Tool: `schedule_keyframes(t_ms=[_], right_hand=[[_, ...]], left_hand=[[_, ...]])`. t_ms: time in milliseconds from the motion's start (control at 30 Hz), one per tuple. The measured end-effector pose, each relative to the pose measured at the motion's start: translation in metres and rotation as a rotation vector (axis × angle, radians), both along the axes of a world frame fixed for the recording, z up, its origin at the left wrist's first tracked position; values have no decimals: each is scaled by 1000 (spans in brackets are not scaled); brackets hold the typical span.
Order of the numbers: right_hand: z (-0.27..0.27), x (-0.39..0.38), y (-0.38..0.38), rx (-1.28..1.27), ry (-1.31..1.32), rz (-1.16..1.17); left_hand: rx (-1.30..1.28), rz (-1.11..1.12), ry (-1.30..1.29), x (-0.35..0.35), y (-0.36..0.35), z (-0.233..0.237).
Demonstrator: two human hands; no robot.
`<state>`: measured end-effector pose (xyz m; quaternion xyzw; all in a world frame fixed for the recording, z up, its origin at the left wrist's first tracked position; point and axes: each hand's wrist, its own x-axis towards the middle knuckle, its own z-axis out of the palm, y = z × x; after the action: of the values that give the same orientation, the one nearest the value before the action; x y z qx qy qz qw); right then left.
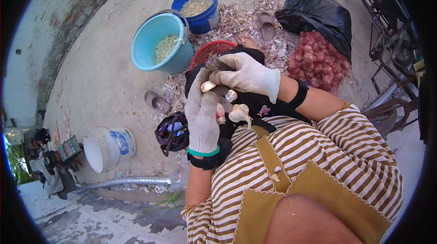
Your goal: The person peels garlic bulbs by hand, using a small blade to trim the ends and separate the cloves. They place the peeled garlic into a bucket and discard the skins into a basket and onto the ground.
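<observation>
My left hand (203, 123), in a pale work glove, pinches a peeled-looking garlic clove (208, 86) between thumb and fingers. Close against it, my right hand (248, 74), gloved too, has its fingers curled round a dark piece (214, 63); whether that is a tool or dry skin I cannot make out. A pinkish garlic piece (220, 113) lies beside my left palm. On the dark cloth over my lap rest a garlic bulb (240, 113) with its stem and a smaller garlic piece (231, 96).
Beyond my hands stands a red basket (199, 56). An aqua bucket (182, 60) and a blue bucket (207, 24) hold peeled cloves. Garlic skins litter the ground. To the right are a mesh bag of garlic (314, 61), a black plastic bag (318, 9) and a cycle frame (393, 39). A white bucket (122, 144) lies left.
</observation>
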<state>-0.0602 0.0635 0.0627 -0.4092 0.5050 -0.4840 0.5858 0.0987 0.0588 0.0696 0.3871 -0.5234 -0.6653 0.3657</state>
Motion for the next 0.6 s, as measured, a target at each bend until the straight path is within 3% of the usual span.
schedule_keyframes(t_ms=[67, 133, 233, 267, 333, 600], right_hand=[[-9, -2, -5, -81, 134, 8], [-10, -1, -8, -165, 266, 17], [-2, -5, -5, 91, -150, -196], [-8, -5, -4, 89, -151, -193], [-15, 1, 0, 24, 118, -83], [-17, -6, -7, -16, 176, 85]], left_hand=[[266, -51, 282, 7, -8, -3], [261, -46, 256, 4, -13, -4], [284, 4, 320, 2, -13, -2], [281, 7, 319, 3, -15, -6], [297, 11, 355, 4, -16, -12], [112, -34, 20, 6, -21, -23]])
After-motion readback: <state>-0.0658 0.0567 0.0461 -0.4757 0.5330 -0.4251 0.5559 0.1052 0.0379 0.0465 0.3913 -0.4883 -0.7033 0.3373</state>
